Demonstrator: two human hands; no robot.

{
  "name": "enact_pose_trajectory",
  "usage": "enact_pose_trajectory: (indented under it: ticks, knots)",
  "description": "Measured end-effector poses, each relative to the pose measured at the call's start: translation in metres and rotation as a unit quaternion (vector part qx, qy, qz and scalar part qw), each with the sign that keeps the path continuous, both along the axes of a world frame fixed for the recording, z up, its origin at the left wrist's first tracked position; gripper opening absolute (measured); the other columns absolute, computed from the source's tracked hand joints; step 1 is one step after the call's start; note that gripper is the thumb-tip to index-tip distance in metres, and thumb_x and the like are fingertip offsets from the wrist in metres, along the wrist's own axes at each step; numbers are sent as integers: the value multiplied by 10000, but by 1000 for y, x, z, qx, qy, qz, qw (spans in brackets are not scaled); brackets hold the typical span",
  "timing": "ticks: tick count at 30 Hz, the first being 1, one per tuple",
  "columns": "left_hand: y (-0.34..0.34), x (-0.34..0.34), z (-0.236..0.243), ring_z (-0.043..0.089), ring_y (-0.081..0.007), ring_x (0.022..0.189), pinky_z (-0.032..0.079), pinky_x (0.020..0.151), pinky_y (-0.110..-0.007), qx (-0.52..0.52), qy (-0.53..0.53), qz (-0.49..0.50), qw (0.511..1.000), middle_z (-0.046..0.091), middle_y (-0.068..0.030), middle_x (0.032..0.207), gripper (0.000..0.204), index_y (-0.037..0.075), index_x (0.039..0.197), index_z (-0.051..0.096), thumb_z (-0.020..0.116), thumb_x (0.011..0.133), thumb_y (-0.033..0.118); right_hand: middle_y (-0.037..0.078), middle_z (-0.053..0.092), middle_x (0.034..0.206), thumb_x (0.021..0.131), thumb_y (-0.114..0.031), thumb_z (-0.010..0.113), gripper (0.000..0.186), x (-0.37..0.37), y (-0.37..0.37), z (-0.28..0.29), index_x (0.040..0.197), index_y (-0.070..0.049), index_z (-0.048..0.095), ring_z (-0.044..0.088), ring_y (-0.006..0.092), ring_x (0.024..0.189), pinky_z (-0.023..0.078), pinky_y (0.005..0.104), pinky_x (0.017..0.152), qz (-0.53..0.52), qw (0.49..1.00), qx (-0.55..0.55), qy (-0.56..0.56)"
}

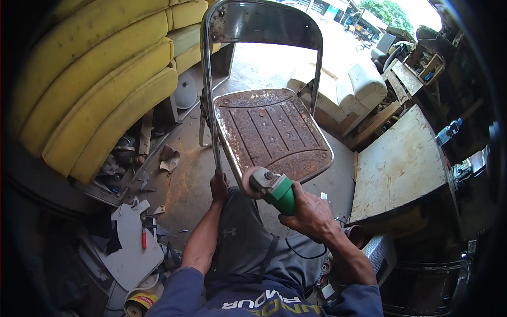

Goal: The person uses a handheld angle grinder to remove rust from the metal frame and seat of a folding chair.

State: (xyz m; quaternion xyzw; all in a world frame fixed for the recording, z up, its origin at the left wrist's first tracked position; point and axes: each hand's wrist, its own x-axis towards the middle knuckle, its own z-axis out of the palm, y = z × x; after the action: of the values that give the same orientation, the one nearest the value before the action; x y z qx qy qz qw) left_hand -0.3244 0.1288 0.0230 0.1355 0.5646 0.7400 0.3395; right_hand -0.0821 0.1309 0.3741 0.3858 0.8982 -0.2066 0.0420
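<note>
Unfolded metal chair (264, 119), its grooved seat (272, 129) brown with rust; green-and-grey grinder (279, 191) slanted, disc (248, 185) at the seat's near-left corner

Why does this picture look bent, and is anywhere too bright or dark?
Head view: fisheye distortion likely bows the yellow cushions, with black corners; head view: daylight glare washes out the ground behind the metal chair; head view: the lower right lies in deep shadow.

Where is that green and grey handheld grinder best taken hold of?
Probably the rounded green body of the green-and-grey handheld grinder, coming from the lower right. It slants away from the grey metal head and round, flat disc at the upper left, so gripping there should avoid both. The right hand holds it there.
</note>
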Motion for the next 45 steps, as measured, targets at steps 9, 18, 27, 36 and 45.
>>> enact_pose_trajectory:
  ticks: [9, 18, 27, 36, 45]
  knots:
    - [0, 1, 7, 418, -88, 489, 349, 465, -296, 2, 24, -14, 1000, 393, 41, 584, 670, 135, 706, 450, 399, 1000, 735, 271, 686, 1114, 754, -275, 748, 749, 19, -3, -3, 1373, -27, 407, 683, 470, 993, 545, 542, 848, -24, 999, 23, -8]
    - [-1, -3, -1, 434, -96, 492, 361, 468, -297, 1, 30, -14, 999, 391, 32, 586, 682, 124, 707, 464, 381, 1006, 732, 265, 698, 1082, 749, -296, 754, 774, 16, 5, -18, 1391, -35, 408, 693, 462, 976, 544, 548, 841, -41, 998, 55, 16]
    - [2, -6, 2, 417, -88, 492, 349, 463, -296, 7, 56, -5, 998, 385, 36, 577, 677, 136, 696, 441, 363, 1014, 728, 263, 688, 1040, 764, -287, 732, 733, 13, 3, -22, 1370, -44, 398, 687, 487, 920, 549, 558, 800, 0, 998, 49, 30]
    - [-1, -7, -1, 418, -88, 500, 345, 486, -303, -8, 44, -17, 999, 402, 32, 580, 658, 137, 696, 458, 383, 1022, 705, 253, 686, 1126, 746, -285, 753, 783, 20, 10, -28, 1402, -54, 395, 693, 439, 994, 551, 530, 814, -10, 997, 54, 53]
    - [-6, -10, 7, 422, -117, 505, 354, 503, -337, -52, 101, -1, 994, 433, 21, 587, 705, 130, 677, 464, 326, 1017, 732, 241, 684, 1168, 736, -298, 766, 808, 37, 22, -30, 1418, -63, 402, 693, 428, 1021, 558, 519, 830, -42, 996, 73, 43]
